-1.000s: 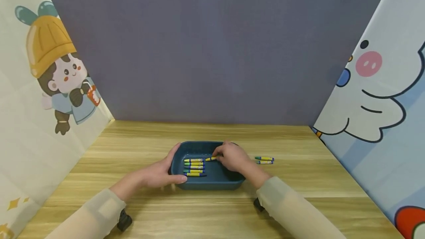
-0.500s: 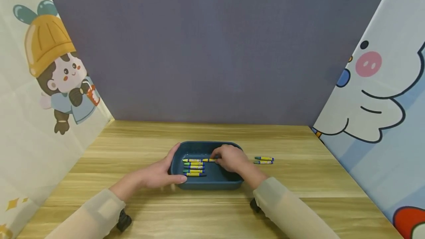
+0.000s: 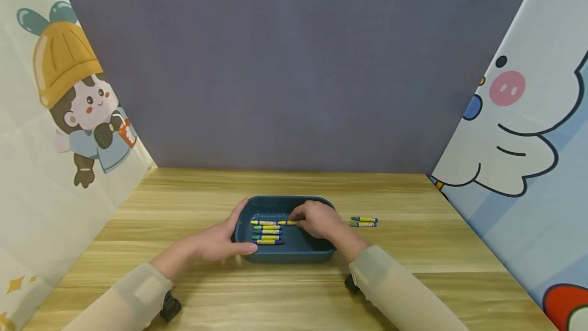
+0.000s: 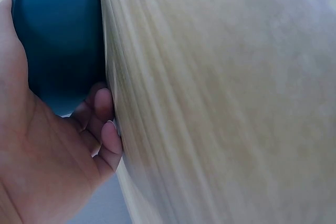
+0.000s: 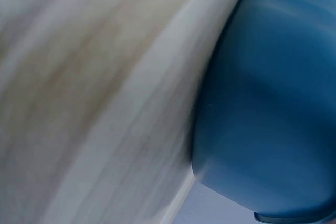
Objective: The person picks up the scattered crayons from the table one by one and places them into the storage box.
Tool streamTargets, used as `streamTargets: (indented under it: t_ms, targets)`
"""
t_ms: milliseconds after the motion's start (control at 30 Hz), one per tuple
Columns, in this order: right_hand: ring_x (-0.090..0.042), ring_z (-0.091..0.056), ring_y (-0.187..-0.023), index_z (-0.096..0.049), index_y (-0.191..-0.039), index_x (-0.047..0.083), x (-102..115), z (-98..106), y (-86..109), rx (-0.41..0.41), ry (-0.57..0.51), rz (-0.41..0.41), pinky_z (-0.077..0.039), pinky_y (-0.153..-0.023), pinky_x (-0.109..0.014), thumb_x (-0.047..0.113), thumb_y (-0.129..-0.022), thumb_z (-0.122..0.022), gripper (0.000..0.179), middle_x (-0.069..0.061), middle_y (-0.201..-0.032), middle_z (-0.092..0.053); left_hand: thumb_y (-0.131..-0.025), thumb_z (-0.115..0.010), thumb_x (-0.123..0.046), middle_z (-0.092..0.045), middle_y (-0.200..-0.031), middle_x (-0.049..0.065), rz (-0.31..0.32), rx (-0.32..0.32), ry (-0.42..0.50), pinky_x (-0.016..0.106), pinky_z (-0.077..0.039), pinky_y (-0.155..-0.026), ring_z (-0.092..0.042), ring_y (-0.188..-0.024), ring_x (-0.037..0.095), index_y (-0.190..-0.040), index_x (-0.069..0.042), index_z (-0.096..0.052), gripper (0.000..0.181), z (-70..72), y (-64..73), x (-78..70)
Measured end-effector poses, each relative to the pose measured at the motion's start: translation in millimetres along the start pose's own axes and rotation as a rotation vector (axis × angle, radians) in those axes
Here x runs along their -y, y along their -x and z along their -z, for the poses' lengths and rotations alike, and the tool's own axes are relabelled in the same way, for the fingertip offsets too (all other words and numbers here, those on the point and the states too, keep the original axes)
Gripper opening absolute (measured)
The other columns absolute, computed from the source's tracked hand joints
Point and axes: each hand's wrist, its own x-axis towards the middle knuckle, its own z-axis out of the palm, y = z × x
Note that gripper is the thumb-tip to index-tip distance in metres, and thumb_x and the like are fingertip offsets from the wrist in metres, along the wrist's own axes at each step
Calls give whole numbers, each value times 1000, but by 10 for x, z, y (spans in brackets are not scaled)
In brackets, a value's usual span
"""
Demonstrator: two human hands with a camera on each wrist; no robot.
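Note:
A dark blue tray [image 3: 294, 257] stands on the wooden table, with several yellow-wrapped crayons [image 3: 268, 231] lying side by side in its left half. My left hand [image 3: 216, 239] grips the tray's left end, thumb at the near corner and fingers round the side. In the left wrist view that hand [image 4: 52, 150] shows its fingers bent beside the tray's wall [image 4: 63, 35]. Inside the tray, my right hand [image 3: 318, 220] pinches a yellow crayon [image 3: 287, 222], its left tip close to the backmost crayon of the group. The right wrist view shows only the tray's outer wall [image 5: 268, 108], not the fingers.
Two more crayons [image 3: 364, 221] with green and blue tips lie on the wooden table [image 3: 206, 295], right of the tray. A grey panel [image 3: 294, 65] rises behind the table, and printed cloths [image 3: 523, 157] flank it.
My right hand has moved slightly left and lowered the crayon until it lies level, in line with the backmost crayon. The left hand keeps its hold on the tray.

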Motion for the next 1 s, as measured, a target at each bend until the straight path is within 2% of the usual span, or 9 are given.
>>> streamTargets:
  t_ms: [367, 700, 1000]
  targets:
    - [-21, -75, -111, -82, -128, 30, 13, 12, 15, 13, -20, -8, -61, -92, -45, 17, -107, -73, 26, 0, -126, -80, -99, -80, -52, -36, -171, 29, 8, -5, -8, 60, -36, -122, -50, -146, 37, -176, -23, 15, 125, -9, -11, 63]
    - [-21, -74, -112, -81, -128, 29, -5, 10, 14, -4, -38, 6, -60, -94, -47, 18, -106, -75, 25, 1, -123, -79, -99, -80, -52, -35, -171, 30, 10, -5, 1, 63, -35, -123, -48, -148, 39, -176, -24, 15, 125, -8, -20, 73]
    - [-15, -70, -100, -82, -125, 28, -1, 25, -10, -34, -65, 16, -58, -89, -43, 21, -104, -79, 23, 6, -111, -76, -99, -80, -52, -39, -169, 29, 7, -7, -1, 61, -37, -122, -51, -144, 37, -176, -23, 15, 126, -4, -19, 62]
